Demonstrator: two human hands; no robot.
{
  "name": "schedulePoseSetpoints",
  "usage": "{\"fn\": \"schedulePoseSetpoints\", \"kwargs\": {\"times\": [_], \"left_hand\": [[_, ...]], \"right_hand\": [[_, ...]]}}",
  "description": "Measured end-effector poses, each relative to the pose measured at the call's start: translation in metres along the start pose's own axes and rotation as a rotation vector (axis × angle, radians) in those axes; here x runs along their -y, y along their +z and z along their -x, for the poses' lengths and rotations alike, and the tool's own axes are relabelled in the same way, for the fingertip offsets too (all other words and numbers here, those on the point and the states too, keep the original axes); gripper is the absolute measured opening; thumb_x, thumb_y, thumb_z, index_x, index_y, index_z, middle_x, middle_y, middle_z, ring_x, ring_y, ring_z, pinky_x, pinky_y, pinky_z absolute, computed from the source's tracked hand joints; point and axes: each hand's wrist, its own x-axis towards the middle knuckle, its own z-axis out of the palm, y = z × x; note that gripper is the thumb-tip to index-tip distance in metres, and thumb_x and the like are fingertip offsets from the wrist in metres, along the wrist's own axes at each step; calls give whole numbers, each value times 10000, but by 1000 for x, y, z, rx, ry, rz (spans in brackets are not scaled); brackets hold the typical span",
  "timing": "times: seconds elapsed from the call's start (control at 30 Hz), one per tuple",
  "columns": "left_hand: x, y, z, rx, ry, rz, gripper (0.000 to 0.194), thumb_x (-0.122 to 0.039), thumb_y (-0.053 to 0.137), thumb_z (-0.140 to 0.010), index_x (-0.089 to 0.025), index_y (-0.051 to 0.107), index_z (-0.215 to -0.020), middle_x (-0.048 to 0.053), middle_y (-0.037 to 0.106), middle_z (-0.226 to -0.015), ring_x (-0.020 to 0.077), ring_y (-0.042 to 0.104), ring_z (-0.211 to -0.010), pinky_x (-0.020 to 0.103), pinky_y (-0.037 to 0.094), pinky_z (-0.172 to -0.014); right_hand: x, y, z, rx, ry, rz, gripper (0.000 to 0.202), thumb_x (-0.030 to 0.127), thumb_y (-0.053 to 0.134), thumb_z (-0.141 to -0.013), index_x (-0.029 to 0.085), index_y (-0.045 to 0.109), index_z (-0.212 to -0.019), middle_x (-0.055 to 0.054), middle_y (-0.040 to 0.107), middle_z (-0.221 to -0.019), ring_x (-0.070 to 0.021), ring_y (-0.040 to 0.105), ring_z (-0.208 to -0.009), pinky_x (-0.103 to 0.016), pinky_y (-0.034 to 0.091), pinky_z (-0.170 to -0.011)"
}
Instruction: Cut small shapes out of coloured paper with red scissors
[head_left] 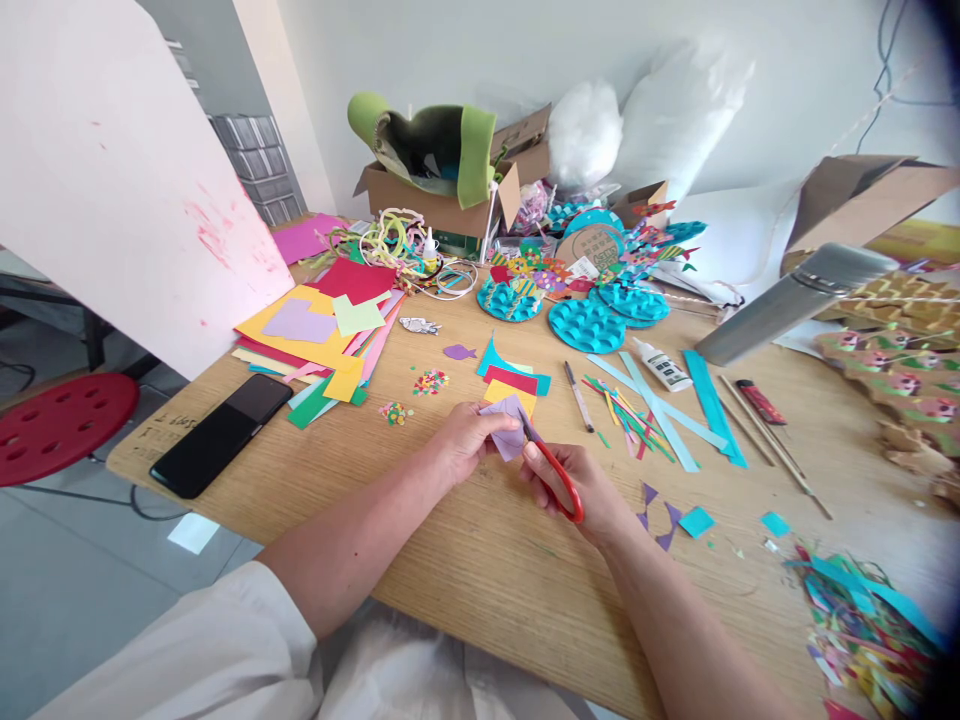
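Between the thumb and fingers of my left hand (466, 440) is a small piece of lilac paper (504, 438). My right hand (574, 478) is closed around red-handled scissors (568, 490), and their blades meet the right edge of the paper. Just beyond my hands lie yellow, red and blue paper pieces (517, 379). A purple fish cutout (459, 352) rests farther off to the left, near two small piles of colourful paper dots (430, 382). Purple offcuts (666, 523) lie on the table to the right of my right hand.
A black phone (221, 435) and stacked coloured paper (289, 325) are on the left. A pen (578, 396), paper strips, a glue bottle (661, 364) and a grey tumbler (795, 305) lie to the right. Blue egg-tray crafts (586, 327) and a cardboard box (420, 205) are behind.
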Motion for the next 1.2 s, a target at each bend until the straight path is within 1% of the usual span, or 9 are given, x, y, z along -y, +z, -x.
{"fn": "schedulePoseSetpoints", "kwargs": {"times": [0.27,0.63,0.93,1.2], "left_hand": [[1,1,0,-7,1,0,223,-236,733,-503,-105,646,-661,35,630,-629,116,553,-556,256,395,-561],[1,0,0,12,-6,16,231,-238,748,-511,-106,649,-673,38,640,-647,123,564,-573,261,414,-577],[2,-1,-1,-3,-13,33,234,-222,760,-514,-107,653,-687,38,645,-669,121,571,-595,257,410,-597],[2,0,0,7,-34,34,273,-223,774,-513,-96,665,-729,49,654,-708,123,578,-625,258,408,-611]], "right_hand": [[0,0,0,-2,-15,0,526,663,688,-695,152,587,-623,24,522,-401,-73,420,-317,-185,272,-346],[-1,0,0,-10,-7,15,521,663,685,-694,160,569,-621,32,506,-392,-73,407,-313,-190,243,-347],[-2,0,-1,-9,-24,23,504,652,676,-714,168,567,-622,31,506,-401,-79,410,-320,-200,257,-354],[0,1,0,-20,-25,27,527,687,669,-687,177,562,-607,28,499,-403,-87,403,-320,-218,281,-357]]}}
